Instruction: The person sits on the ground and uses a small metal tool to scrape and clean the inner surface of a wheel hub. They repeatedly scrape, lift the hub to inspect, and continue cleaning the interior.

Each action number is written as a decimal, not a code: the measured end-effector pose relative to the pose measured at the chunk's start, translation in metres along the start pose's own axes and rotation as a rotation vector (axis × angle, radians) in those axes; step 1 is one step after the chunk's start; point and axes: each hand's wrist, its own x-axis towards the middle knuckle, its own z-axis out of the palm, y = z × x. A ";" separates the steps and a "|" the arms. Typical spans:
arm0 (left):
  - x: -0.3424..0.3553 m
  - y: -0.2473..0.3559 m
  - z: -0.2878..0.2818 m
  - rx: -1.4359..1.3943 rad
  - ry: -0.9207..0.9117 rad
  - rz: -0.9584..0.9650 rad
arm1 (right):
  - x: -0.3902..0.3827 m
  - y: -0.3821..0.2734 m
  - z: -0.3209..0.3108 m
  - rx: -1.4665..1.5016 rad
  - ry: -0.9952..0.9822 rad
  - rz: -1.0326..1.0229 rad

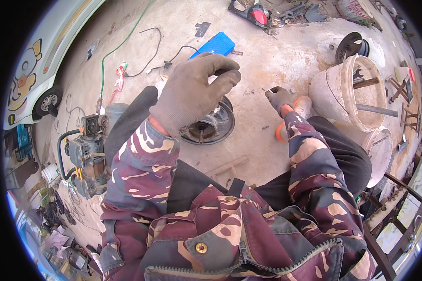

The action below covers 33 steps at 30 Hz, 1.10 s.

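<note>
My left hand (192,89), in a worn grey-brown glove, is raised over a black wheel hub (226,127) on the floor between my legs. Its fingers curl round and the thumb tip comes close to the forefinger; whatever may be pinched there is hidden. A metal shaft (201,132) stands in the middle of the hub, part of which my hand and sleeve cover. To the right, my right hand (281,99), gloved too, is closed beside my knee. Between its fingertips shows a small, thin white thing (270,91), too small to name.
A blue case (219,44) lies ahead with a black cable by it. Dirty white buckets (330,96) stand at the right, the nearer-top one holding a wrench and bars. At the left are a machine with a handle (86,157), a green hose (122,44) and a parked vehicle (56,42).
</note>
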 end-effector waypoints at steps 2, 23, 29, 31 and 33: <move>0.003 -0.002 -0.007 0.092 -0.001 -0.032 | 0.007 -0.003 0.020 -0.111 -0.060 0.009; 0.010 -0.022 -0.034 0.081 0.113 -0.068 | 0.061 -0.034 0.089 0.293 -0.104 -0.004; 0.010 -0.021 -0.038 0.222 0.199 0.020 | -0.023 -0.170 -0.041 1.037 -0.805 -0.272; 0.008 -0.017 -0.034 0.276 0.249 0.079 | -0.075 -0.196 -0.082 1.059 -0.882 -0.404; 0.003 -0.012 -0.029 0.154 0.232 0.157 | -0.124 -0.206 -0.114 1.055 -0.831 -0.355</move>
